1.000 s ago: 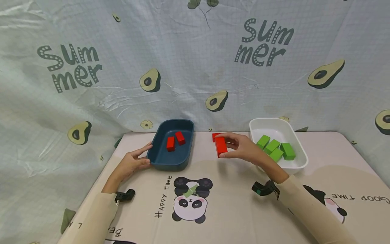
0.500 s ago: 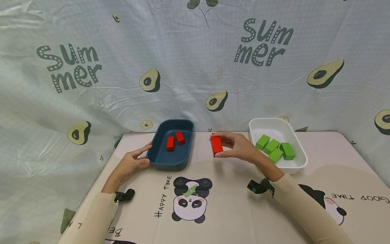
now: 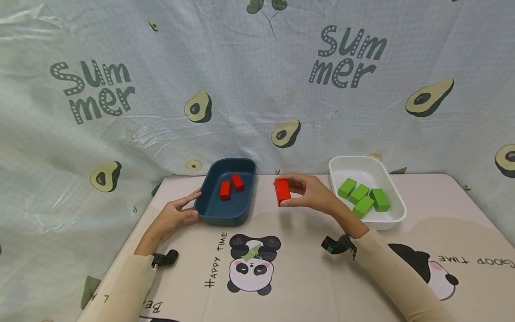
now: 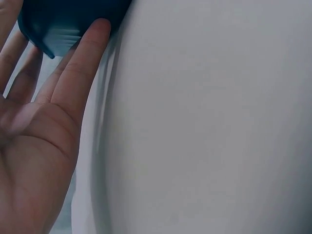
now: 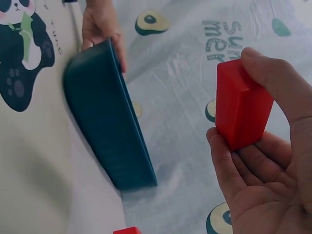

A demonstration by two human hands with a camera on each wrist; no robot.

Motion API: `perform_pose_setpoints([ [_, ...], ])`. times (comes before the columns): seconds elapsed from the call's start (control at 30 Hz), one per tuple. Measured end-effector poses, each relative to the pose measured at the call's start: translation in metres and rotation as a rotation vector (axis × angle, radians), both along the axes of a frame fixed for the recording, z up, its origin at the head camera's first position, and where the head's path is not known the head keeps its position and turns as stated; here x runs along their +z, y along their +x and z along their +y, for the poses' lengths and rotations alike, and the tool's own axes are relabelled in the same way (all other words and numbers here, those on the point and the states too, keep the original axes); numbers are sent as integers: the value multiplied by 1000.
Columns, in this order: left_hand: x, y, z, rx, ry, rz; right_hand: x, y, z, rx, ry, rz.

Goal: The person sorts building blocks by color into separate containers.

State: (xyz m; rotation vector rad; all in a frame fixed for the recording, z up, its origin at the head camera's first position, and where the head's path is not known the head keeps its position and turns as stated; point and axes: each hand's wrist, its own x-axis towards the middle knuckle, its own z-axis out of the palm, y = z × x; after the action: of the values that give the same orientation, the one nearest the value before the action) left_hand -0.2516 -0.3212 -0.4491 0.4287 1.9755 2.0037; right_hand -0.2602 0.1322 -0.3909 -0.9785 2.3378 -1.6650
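My right hand (image 3: 311,192) pinches a red block (image 3: 283,192) between thumb and fingers, raised over the table between the two bins. In the right wrist view the held block (image 5: 243,105) stands well apart from the blue bin's wall. My left hand (image 3: 173,217) rests against the left side of the dark blue bin (image 3: 223,220), its fingers (image 4: 78,73) fairly straight. Inside that bin lie two red blocks (image 3: 225,190). Another red block (image 5: 127,230) shows at the bottom edge of the right wrist view; in the head view the right hand and held block hide it.
To the right stands a white bin (image 3: 396,210) with several green blocks (image 3: 363,206) in it. A printed cloth (image 3: 241,134) hangs behind the table (image 3: 297,277), whose cover bears panda pictures. Both wrists carry small black cameras (image 3: 338,245).
My right hand has moved a little to the left with the red block, covering the other red block behind it. My left hand and both bins have stayed put.
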Motion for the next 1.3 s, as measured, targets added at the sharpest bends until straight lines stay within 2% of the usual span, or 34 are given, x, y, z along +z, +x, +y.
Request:
perform_pose_setpoints([
  [0.67,1,2,3,36,-22,-6,5,-1,-17,36,-2,27],
  [0.8,1,1,2,26,-15,-6,4,-1,-23,56,-13,23],
  [1.03,-1,1,-1,7,5,7,1,-2,-31,72,32,41],
  [1.3,-1,1,1,18,6,-2,0,-3,-41,98,21,44],
])
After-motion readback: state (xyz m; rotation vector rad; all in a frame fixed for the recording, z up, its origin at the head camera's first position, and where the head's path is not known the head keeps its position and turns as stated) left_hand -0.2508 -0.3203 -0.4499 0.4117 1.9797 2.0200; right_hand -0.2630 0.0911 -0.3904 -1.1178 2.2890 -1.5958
